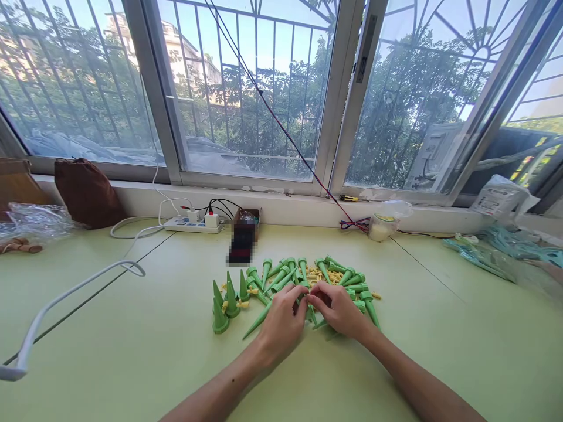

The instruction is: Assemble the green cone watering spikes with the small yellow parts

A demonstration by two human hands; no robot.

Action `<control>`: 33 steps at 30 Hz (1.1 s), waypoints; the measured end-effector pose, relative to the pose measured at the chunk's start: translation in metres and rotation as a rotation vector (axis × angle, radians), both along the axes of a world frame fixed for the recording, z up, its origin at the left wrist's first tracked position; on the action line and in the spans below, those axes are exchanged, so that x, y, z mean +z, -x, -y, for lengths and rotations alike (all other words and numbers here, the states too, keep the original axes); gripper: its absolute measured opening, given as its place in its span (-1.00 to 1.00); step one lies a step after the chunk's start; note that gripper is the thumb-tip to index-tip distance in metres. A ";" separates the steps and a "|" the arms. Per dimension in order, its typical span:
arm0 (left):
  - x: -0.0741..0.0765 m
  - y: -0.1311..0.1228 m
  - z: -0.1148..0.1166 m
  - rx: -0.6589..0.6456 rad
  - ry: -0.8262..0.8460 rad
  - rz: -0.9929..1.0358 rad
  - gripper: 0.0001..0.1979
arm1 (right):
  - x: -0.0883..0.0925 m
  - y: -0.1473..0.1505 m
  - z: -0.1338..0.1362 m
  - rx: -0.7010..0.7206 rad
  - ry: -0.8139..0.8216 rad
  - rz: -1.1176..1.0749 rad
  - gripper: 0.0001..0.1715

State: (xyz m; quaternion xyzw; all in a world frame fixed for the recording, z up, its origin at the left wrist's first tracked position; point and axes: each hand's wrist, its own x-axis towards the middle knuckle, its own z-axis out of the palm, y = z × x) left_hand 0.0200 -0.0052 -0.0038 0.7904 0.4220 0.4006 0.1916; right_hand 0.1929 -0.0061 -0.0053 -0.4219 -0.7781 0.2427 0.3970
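Note:
My left hand (285,312) and my right hand (338,309) meet fingertip to fingertip over a pile of green plastic watering spikes (258,319). Both hands are closed in a pinch, and what lies between the fingers is too small and hidden to name. Behind the fingers, small yellow valve pieces (317,275) are heaped among the spikes. More spikes lie on their sides to the right, one loose spike (370,308) beside my right wrist. Left of my left hand, several spikes (220,316) stand point up, with yellow valves (242,304) sticking out from them.
A pale green table (132,351) carries everything. At the back are a power strip (193,224), a small box (250,220), a brown pouch (88,193) and a jar (382,226). A white cable (74,299) arches over the left side; plastic bags (505,246) lie at right.

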 end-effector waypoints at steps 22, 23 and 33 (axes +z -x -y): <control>0.002 0.001 0.001 -0.017 0.045 0.003 -0.78 | -0.001 0.001 0.000 0.008 -0.024 -0.021 -0.81; 0.002 0.001 0.000 -0.018 0.043 0.010 -0.77 | -0.001 0.001 0.001 0.013 -0.027 -0.025 -0.81; 0.004 0.001 0.000 -0.086 0.051 0.084 -0.76 | -0.004 -0.001 -0.001 -0.040 -0.048 -0.045 -0.75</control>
